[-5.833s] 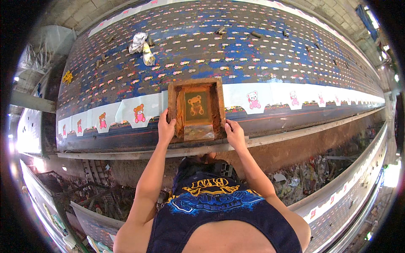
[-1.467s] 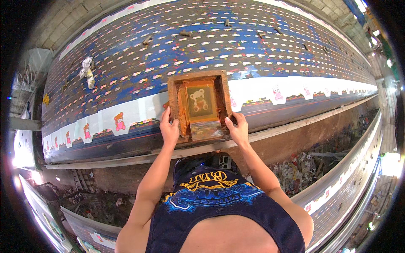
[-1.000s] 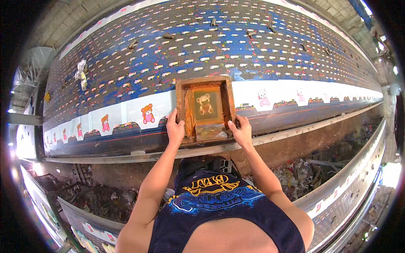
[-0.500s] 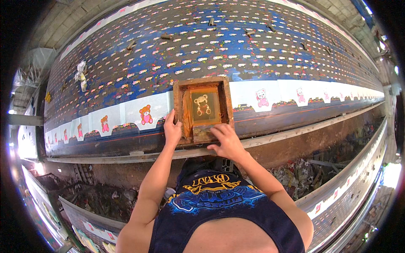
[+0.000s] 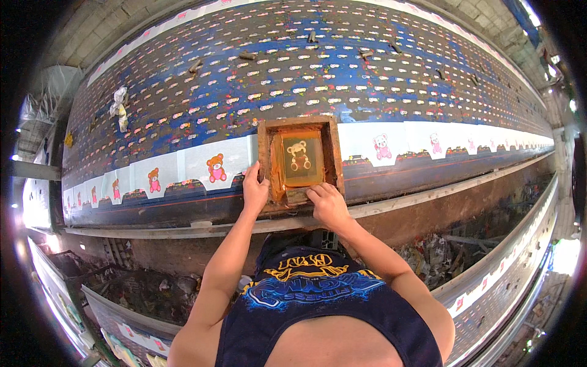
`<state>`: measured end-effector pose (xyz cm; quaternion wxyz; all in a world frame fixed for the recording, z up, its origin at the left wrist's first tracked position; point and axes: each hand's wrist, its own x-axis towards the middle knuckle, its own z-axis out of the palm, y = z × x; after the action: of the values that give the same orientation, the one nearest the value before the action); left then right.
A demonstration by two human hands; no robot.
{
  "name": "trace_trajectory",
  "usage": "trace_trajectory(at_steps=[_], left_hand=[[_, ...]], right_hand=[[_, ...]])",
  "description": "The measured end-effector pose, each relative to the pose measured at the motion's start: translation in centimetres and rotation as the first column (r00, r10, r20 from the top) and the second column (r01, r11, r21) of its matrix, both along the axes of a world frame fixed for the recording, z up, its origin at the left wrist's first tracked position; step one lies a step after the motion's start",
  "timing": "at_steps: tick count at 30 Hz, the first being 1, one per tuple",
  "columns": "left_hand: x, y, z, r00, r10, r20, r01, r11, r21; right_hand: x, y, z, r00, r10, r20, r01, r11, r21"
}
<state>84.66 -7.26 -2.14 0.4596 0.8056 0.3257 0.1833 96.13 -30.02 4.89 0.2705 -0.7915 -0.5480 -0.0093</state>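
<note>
A wooden screen-printing frame (image 5: 264, 144) lies over the strip of white pieces along the table's near edge. A bear-shaped pale design shows in its amber mesh (image 5: 313, 162). My left hand (image 5: 255, 194) is closed on the frame's left side, near its front corner. Inside the frame's near end sits a flat, dull squeegee block (image 5: 297, 196). My right hand (image 5: 331, 207) has its fingers bent over the block's right part, hiding that end. White pieces with brown-and-pink bears (image 5: 215, 168) lie to the left; those on the right carry only pink outlined bears (image 5: 382, 148).
The long table (image 5: 147, 211) has a blue and dark surface with rows of small colourful prints. Short grey cylinders (image 5: 247, 55) and a crumpled cloth (image 5: 119, 110) lie on it. A ledge (image 5: 391, 208) runs along its front; scraps (image 5: 437, 254) litter the ground below.
My right hand's fingers have drawn together on the squeegee block from a looser, more spread pose. Frame and table appear shifted slightly in the picture. My left hand keeps its hold.
</note>
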Motion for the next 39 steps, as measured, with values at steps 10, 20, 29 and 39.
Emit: trace_trajectory(at_steps=[10,20,29,39], left_hand=[[-0.2,-0.1,-0.5,1.0,0.007,-0.002,-0.007,1.0,0.006],[-0.1,-0.2,0.6,1.0,-0.01,-0.024,0.01,1.0,0.02],[0.0,0.0,-0.8,1.0,-0.005,-0.01,0.005,1.0,0.015],[0.3,-0.8,-0.2,0.998,0.065,0.009,-0.065,0.998,-0.007]], right_hand=[[9.8,9.1,-1.1,0.995,-0.072,0.066,0.072,0.997,0.005],[8.7,7.9,-1.9,0.996,-0.08,0.034,0.079,0.997,0.027],[-0.9,-0.8,-1.1,1.0,0.017,0.012,-0.015,0.989,-0.15],[3.3,-3.4,-3.7,0.621,-0.561,-0.548,0.606,0.786,-0.118]])
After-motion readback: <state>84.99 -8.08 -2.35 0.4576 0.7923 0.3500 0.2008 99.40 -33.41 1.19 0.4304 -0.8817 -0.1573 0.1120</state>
